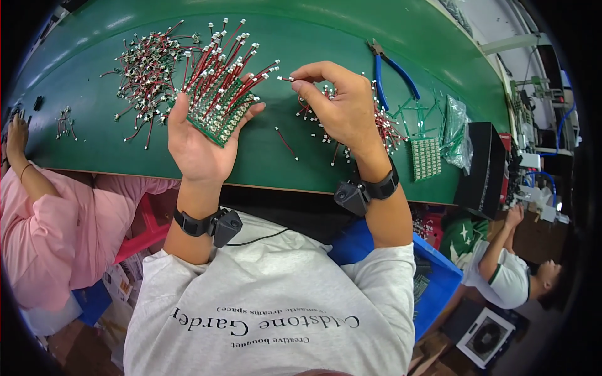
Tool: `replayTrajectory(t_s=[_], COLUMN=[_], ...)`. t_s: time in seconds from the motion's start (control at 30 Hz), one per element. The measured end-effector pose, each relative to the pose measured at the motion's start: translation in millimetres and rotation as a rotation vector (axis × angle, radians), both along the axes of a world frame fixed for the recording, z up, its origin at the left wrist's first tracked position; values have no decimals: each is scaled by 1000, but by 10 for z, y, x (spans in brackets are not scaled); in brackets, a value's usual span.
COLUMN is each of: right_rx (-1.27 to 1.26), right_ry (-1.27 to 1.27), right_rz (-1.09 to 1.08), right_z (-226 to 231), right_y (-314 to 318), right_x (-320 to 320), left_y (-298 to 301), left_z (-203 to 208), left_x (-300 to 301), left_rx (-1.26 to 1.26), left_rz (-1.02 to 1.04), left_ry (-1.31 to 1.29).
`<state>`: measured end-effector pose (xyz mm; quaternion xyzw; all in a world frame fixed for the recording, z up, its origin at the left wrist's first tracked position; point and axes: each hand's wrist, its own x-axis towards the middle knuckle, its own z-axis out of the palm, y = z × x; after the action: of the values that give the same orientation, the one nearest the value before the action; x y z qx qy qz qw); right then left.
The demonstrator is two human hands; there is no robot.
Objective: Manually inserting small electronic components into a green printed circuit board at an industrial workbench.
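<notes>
My left hand (pixel 204 147) holds a green circuit board panel (pixel 219 122) tilted on the palm, thumb on one edge and fingers on the other. From the panel stand many short red-and-black wires (pixel 235 56) tipped with white connectors. To its right, my right hand (pixel 338 103) pinches one short wire lead (pixel 285 78) between thumb and forefinger, its white connector pointing left toward the panel. Below that hand lies a pile of similar leads (pixel 389 131), partly hidden by the hand and wrist. A single loose lead (pixel 286 143) rests on the table between my hands.
A tangled heap of wired parts (pixel 147 69) lies left on the green table (pixel 263 169). Blue-handled cutters (pixel 395 72), another board panel (pixel 426 158), a clear plastic bag (pixel 456 135) and a black box (pixel 483 163) stand right. A person in pink (pixel 63 232) sits at left.
</notes>
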<state>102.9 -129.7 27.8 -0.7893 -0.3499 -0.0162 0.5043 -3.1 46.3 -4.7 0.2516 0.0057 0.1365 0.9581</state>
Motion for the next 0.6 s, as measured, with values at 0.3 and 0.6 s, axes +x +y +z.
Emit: replayTrajectory(t_s=[0.3,0.6], right_rx=[49,139], right_ry=[-144,-18], right_rz=[49,253], right_z=[-23,12], right_y=[-12,131], right_x=[28,-371], left_y=[-92,-245], left_z=[27,-8], left_x=[125,190], left_rx=[25,94], left_rz=[83,91], left_ry=[21,33])
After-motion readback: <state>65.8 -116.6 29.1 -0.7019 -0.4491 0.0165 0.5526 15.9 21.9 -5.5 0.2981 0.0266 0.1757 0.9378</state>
